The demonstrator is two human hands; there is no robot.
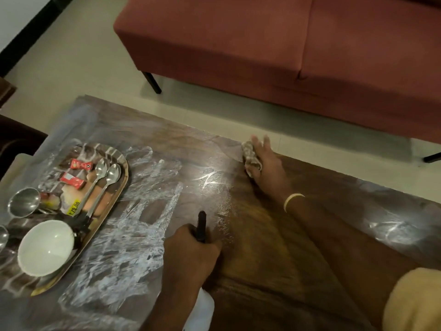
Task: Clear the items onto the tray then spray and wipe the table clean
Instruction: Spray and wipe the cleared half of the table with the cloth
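Note:
My right hand [265, 161] presses a crumpled cloth [250, 156] onto the dark wooden table [262, 247] near its far edge, fingers spread over it. My left hand [191, 249] grips a spray bottle [199, 311] by its black trigger head [201, 225] near the table's middle; the white body shows below my wrist. At the left stands the tray [119, 187], holding a white bowl [46, 247], two spoons [102, 177], red sachets [76, 173] and a steel cup [23, 204]. White foamy streaks [133, 230] cover the table's left half.
A red sofa [286, 56] on black legs stands beyond the table across a strip of pale floor. A second steel item [2, 237] shows at the left frame edge. A dark seat [16, 139] sits at the far left.

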